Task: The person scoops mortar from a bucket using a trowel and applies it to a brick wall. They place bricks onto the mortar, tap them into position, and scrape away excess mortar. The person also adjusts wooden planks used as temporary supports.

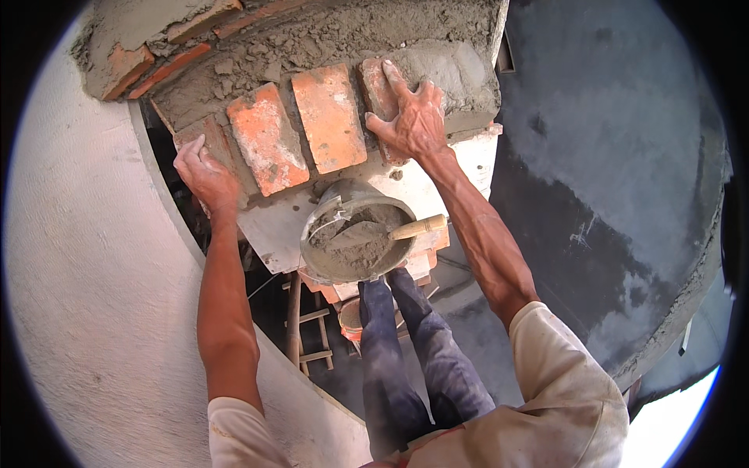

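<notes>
My left hand (pixel 204 175) has its fingers curled against the grey, mortar-smeared leftmost brick (pixel 222 144). My right hand (pixel 415 121) lies with fingers spread on another brick (pixel 374 84) at the right of the row. Between them two red-orange bricks (pixel 265 132) (pixel 328 117) rest side by side below a rough mortar bed (pixel 257 58). A strip of smoother wet mortar (pixel 460 78) lies right of my right hand. Below the row, a bucket (pixel 316 249) holds mortar and a trowel with a wooden handle (pixel 417 227), which neither hand touches.
A curved white wall (pixel 94 257) fills the left. Mortar-covered brickwork (pixel 164 39) rises at top left. A grey surface (pixel 608 179) with a curved rim lies right. Below the board (pixel 273 226) are my legs, a wooden ladder-like frame (pixel 316 355) and another bucket (pixel 349 316).
</notes>
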Tool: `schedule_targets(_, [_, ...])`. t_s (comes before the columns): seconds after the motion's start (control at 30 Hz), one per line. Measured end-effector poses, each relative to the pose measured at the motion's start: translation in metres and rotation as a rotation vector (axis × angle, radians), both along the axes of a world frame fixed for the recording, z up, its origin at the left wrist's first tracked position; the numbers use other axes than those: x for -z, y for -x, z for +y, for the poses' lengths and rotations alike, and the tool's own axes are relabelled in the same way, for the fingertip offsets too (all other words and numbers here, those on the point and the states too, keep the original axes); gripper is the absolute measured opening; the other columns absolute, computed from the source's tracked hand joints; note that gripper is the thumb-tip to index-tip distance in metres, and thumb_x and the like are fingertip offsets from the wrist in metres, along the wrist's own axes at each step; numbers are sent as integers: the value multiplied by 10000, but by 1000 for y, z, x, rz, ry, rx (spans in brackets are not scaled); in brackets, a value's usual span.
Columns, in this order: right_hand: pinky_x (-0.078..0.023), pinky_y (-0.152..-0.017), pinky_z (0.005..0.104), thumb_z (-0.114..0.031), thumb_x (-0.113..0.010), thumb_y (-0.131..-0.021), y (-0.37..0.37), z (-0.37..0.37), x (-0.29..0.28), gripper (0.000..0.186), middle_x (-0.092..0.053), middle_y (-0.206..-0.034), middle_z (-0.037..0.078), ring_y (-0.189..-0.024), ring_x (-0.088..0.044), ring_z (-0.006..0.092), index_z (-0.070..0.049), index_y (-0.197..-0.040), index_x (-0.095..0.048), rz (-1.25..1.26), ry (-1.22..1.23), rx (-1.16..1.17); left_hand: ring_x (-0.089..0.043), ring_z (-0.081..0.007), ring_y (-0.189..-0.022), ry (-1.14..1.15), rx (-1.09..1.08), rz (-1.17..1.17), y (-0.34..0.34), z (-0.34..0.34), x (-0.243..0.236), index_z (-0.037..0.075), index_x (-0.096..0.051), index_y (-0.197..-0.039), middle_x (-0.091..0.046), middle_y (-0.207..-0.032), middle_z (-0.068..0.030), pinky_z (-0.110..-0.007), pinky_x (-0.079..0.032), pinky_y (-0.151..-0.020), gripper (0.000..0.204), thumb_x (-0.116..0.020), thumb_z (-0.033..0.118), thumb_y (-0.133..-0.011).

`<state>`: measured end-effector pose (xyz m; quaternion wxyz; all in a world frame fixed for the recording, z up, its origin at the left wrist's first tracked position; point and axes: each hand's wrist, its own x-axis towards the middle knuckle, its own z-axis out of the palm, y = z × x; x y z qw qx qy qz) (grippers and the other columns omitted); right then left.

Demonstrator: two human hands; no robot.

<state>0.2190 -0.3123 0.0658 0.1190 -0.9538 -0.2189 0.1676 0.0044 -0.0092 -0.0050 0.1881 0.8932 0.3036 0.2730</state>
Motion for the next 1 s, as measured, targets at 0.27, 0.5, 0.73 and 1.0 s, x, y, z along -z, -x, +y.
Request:
schedule_targets(0.27, [-570, -863, 661, -537, -770, -821, -6, 2, 5, 983, -480, -1266, 358, -1219, -491, 526, -225, -1658, -360, -56, 88, -83, -535, -346, -1261, -29, 16, 35, 1, -3, 4, 34, -646, -1290, -571, -1262, -178, -462, -434, -1111, 268, -544, 18, -1043])
schedule_targets(0.5, [-618, -836, 623, -621, -735, -878, -8, -2, 9, 1011, -518, -1296, 384, -1222, -549, 517, -214, -1687, -286, -124, 91, -130, -518, -341, -1274, -55, 22, 62, 4, -1, 9, 22, -647, -1293, -571, -1292, -179, -457, -419, -1121, 266, -534, 48, -1053])
schedule_targets(0.73, [-551, -958, 590, -567, -789, -850, -8, -3, -6, 1073, -527, -1357, 420, -1160, -634, 544, -164, -1680, -240, -27, 28, -100, -508, -343, -1277, -83, 40, 68, 4, 2, 13, 23, -660, -1290, -574, -1281, -183, -454, -401, -1129, 269, -541, 62, -1051])
schedule_targets(1.0, [-527, -960, 615, -593, -795, -829, -13, -5, 3, 1071, -521, -1383, 373, -1187, -615, 542, -239, -1681, -252, -72, 63, -113, -486, -339, -1327, -53, 26, 64, 7, 7, 20, 39, -680, -1307, -597, -1314, -185, -450, -383, -1157, 295, -532, 100, -1060])
